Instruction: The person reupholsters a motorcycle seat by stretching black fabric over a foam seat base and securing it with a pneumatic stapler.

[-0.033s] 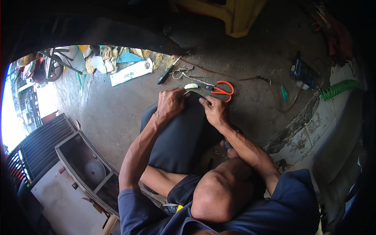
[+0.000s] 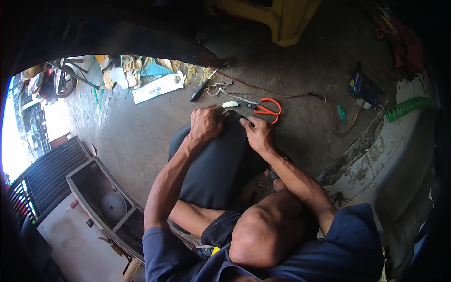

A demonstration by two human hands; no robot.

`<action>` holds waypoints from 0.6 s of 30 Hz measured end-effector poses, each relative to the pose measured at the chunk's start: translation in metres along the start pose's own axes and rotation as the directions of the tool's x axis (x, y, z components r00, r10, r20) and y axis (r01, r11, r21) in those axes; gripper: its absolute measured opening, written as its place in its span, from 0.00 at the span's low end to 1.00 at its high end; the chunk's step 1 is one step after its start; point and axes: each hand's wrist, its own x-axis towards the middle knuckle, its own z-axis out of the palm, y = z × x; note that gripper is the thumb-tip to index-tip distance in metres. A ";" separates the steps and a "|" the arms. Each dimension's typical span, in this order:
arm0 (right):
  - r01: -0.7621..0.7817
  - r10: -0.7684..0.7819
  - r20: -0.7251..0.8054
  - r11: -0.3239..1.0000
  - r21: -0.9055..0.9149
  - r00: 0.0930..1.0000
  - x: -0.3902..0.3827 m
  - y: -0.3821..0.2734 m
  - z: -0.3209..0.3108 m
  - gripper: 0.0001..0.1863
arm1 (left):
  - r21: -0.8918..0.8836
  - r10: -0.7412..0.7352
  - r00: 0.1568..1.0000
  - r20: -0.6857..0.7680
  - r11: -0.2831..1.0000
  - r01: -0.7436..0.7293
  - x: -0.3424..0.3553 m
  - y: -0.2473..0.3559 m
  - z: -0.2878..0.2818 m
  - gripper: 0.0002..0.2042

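Note:
A smooth black motorcycle seat lies across my lap, its narrower end pointing away from me. My left hand is closed over the left side of that far end, the fingers curled over the black cover. A thin pale sliver shows by its fingertips; I cannot make out what it is. At the right of the same end, my right hand pinches the cover's edge between thumb and fingers. Just beyond the seat lie orange-handled scissors, a small whitish piece and a dark-handled screwdriver.
A long white strip and scraps lie at the far left. A grey metal box frame stands at my left. On the right are a blue boxy tool and a green coiled hose. A yellow stand is ahead.

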 end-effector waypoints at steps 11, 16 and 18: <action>-0.128 0.128 -0.004 0.990 -0.056 0.992 0.019 0.055 0.038 0.21 | 0.085 -0.375 0.906 0.197 0.927 0.366 0.040 0.013 0.022 0.14; -0.184 0.184 0.054 0.983 0.010 0.982 0.012 0.029 0.037 0.21 | 0.293 0.402 0.882 -0.247 0.898 -0.327 -0.031 0.021 0.025 0.16; -0.213 0.213 0.080 0.977 0.000 0.974 0.011 0.026 0.038 0.20 | 0.186 0.447 0.837 -0.315 0.894 -0.407 -0.047 0.025 0.031 0.14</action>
